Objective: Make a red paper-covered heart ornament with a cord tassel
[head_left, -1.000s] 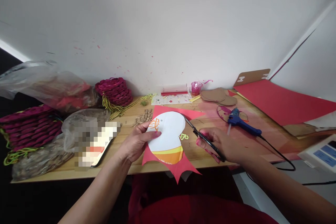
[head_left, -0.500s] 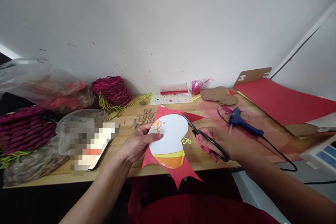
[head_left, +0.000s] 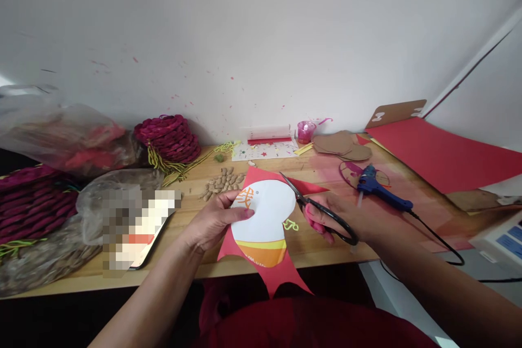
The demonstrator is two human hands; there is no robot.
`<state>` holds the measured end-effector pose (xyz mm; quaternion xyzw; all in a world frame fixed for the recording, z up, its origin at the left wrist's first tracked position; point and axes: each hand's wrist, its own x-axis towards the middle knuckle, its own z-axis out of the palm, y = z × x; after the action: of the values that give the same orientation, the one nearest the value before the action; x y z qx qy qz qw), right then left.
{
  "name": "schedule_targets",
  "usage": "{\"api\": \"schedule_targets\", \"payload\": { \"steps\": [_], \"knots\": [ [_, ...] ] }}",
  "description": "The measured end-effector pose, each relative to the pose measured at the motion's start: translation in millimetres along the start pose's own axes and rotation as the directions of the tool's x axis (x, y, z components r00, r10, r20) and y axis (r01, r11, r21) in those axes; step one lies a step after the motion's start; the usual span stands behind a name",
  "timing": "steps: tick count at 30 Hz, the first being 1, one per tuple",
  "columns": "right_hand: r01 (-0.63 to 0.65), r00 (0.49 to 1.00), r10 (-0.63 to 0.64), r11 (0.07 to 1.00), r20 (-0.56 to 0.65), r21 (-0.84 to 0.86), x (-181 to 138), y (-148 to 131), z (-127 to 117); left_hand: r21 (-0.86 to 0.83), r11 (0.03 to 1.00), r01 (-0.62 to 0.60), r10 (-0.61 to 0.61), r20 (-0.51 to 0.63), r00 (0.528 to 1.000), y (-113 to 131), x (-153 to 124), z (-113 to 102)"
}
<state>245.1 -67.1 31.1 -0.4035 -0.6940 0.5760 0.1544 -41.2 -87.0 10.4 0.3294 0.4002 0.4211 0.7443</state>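
My left hand point(head_left: 212, 222) pinches a white rounded card template point(head_left: 267, 212) against a sheet of red paper point(head_left: 281, 274), thumb on top near an orange printed mark. The red paper sticks out below the template in pointed ends. My right hand point(head_left: 346, 217) grips black scissors point(head_left: 316, 209) by the handles. Their blades are parted at the template's upper right edge, over the red paper. Both hands are above the front part of the wooden table point(head_left: 196, 187).
A blue glue gun point(head_left: 381, 187) with a black cord lies right of the scissors. Brown card cut-outs point(head_left: 340, 147), a pink cup point(head_left: 305, 131) and large red sheets point(head_left: 440, 155) sit behind. Left: woven magenta stacks point(head_left: 169, 138), plastic bags point(head_left: 61, 138), small tan pieces point(head_left: 222, 182), a phone point(head_left: 141, 228).
The scissors have worked further up along the template's right edge, and my left hand has turned the paper slightly. The view has drifted a little to the right.
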Motion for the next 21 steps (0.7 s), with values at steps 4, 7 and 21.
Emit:
{"api": "schedule_targets", "payload": {
  "steps": [4,7,21],
  "knots": [
    [-0.056,0.998,0.055,0.998,-0.032,-0.019,0.2,-3.2,-2.7,-0.001,1.000,0.026,-0.026,-0.001,1.000,4.1,5.4,-0.6],
    [-0.037,0.997,0.039,0.999,-0.067,0.036,3.4,2.6,-0.7,-0.021,0.999,0.033,-0.034,-0.027,0.999,4.5,8.8,1.7],
    [-0.198,0.906,0.112,0.964,-0.409,-0.176,35.1,15.3,-16.8,0.165,0.985,-0.055,0.074,-0.113,0.991,5.3,-10.3,-11.0]
  ]
}}
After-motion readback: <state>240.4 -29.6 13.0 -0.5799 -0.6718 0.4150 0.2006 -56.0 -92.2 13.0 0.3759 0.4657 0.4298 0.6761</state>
